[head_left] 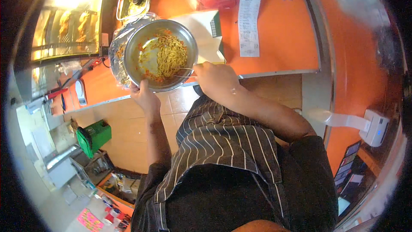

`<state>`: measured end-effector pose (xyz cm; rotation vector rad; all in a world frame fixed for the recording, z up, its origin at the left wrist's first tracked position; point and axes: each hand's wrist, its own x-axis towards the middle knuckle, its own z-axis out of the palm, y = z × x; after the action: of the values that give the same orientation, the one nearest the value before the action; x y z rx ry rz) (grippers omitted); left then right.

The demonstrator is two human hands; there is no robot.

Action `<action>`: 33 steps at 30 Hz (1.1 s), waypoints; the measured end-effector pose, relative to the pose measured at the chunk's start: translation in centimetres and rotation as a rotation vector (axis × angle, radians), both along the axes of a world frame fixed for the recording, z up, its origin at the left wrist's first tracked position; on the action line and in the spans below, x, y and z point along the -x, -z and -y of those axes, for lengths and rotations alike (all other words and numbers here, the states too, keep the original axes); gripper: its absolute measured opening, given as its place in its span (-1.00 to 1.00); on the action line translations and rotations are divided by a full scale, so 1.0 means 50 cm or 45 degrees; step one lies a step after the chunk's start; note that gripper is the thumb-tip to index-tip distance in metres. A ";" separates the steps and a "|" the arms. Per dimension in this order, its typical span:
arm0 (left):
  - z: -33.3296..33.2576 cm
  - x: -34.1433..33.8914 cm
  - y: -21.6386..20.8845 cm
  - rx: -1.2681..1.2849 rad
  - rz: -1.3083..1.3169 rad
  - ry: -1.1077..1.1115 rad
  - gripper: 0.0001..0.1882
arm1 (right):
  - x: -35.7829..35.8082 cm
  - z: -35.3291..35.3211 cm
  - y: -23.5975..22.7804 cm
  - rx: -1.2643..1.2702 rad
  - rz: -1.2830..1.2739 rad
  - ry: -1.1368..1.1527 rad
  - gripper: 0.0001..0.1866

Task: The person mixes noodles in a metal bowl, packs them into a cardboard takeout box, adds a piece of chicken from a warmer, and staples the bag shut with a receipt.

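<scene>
From my end, the steel mixing bowl (135, 46) is at the near edge of the orange bench (281, 38), left of centre, with noodles (171, 56) and orange-red bits heaped toward its right side. I have the left hand (145, 98) pinched on the near-left rim, thumb over the lip; the right hand (216, 79) is wrapped round a thin pale utensil (185, 68), chopsticks or tongs, its two prongs reaching into the noodles.

My main worry is tipping: the rim reaches the bench's near edge and overlaps crinkled plastic film (116, 56), so I can't tell how well the base is supported. If the left pinch slipped under a push from the right, the bowl could swing and spill onto the tiled floor (134, 126). A hard flick could throw strands over the right rim onto the pale carton (199, 22). Loose film might also slide or snag.
</scene>
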<state>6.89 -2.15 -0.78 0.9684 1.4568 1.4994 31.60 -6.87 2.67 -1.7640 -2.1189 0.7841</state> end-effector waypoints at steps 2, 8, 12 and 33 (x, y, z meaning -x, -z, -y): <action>0.002 -0.013 -0.004 -0.063 -0.007 0.012 -0.81 | -0.003 -0.003 0.004 0.016 -0.006 -0.001 -0.82; 0.002 -0.029 -0.014 -0.065 -0.086 -0.005 -0.81 | -0.009 0.004 0.016 -0.032 -0.033 0.010 -0.82; 0.003 -0.046 -0.019 -0.098 -0.096 -0.020 -0.83 | -0.008 0.007 0.021 -0.006 -0.023 0.017 -0.82; 0.007 -0.021 0.024 -0.098 -0.158 -0.072 -0.90 | -0.021 0.009 0.035 0.110 0.017 0.045 -0.75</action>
<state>7.93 -2.51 -2.00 1.0922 1.5345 1.5701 32.66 -7.34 0.94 -1.8492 -2.0855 0.8691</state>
